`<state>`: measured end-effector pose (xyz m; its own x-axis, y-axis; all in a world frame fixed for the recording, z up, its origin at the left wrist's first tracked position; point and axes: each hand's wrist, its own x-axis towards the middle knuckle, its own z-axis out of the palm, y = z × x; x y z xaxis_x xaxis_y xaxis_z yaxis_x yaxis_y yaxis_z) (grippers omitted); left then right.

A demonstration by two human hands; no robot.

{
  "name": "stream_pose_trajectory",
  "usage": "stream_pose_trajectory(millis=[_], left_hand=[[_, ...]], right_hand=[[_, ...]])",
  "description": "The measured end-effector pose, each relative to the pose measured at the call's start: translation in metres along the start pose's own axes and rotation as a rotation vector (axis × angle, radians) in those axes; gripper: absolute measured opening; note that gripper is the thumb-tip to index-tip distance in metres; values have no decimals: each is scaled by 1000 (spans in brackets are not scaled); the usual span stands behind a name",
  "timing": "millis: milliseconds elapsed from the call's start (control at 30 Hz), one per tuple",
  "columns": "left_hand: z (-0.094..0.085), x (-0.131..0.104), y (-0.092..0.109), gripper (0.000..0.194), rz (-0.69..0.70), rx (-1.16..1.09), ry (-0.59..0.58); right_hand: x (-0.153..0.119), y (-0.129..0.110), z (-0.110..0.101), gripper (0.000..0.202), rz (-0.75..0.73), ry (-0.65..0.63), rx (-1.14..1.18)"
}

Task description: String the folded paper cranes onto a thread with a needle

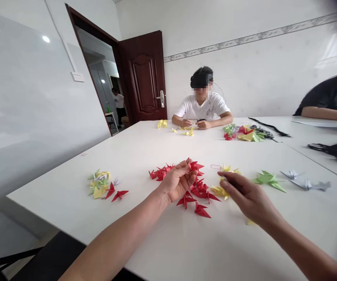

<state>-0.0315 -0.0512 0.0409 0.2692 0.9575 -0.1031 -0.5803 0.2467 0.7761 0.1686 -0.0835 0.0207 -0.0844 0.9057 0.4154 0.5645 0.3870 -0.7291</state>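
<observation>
My left hand [180, 182] is raised over the table, its fingers closed around a red paper crane [195, 166]. Several more red paper cranes [201, 208] lie below and behind that hand. To the right, my right hand [243, 191] has thumb and fingertips close together in a pinch; whatever is between them is too small to make out. Yellow paper cranes [220, 191] lie just beside and behind its fingertips, and another yellow piece [250, 222] is partly hidden under the wrist. Green cranes [269, 180] sit farther right.
On the white table [121, 152] lie a mixed crane pile [98, 183] at left and pale grey cranes [305, 182] at right. Across sits a person [203, 103] with yellow cranes [188, 132]. Another mixed pile [246, 134], black cords [269, 125] and a dark-sleeved person [329, 95] are at far right.
</observation>
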Motion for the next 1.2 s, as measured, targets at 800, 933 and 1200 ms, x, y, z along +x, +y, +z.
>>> stream_pose_trajectory(millis=[800,933,1200], left_hand=[[-4,-14,-14,17,-199,47,-129],[-3,-15,-15,18,-200,37,-128],[-4,-15,-17,19,-205,38,-122]], right_hand=[[-14,-5,16,25,-185,-47,-98],[-13,-4,17,22,-232,-41,-106],[-12,-7,14,25,-249,-51,-157]])
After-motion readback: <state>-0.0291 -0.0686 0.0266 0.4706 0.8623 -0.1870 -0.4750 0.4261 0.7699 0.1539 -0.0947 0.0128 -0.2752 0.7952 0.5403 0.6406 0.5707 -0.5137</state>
